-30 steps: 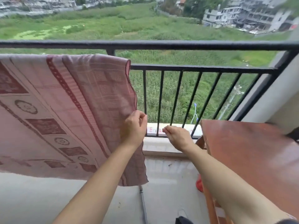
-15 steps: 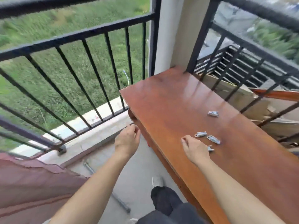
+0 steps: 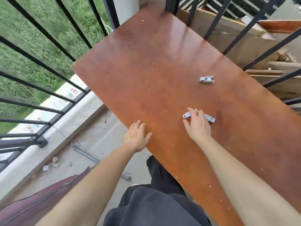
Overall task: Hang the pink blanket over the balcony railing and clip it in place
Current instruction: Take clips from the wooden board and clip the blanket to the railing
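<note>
The right hand [image 3: 197, 126] reaches down onto the reddish-brown wooden tabletop [image 3: 146, 70], fingers straight and spread with the thumb held apart. It lies over a pair of grey clothes clips: the end of one clip [image 3: 186, 115] pokes out at the hand's left under the index finger, and the end of another clip [image 3: 211, 119] sticks out at its right. The hand covers their middles, so whether any finger has closed on them cannot be told. A third clip [image 3: 206, 79] lies alone farther up the table, well apart from the hand. The left hand [image 3: 137, 137] is spread flat, its fingers resting on the table's near edge, holding nothing. Only a dark pink corner of the pink blanket [image 3: 40, 198] shows at lower left, below the black balcony railing [image 3: 32, 59]; how it hangs is out of view. A metal pipe [image 3: 86, 154] lies on the concrete floor [image 3: 101, 137] beside the table.
</note>
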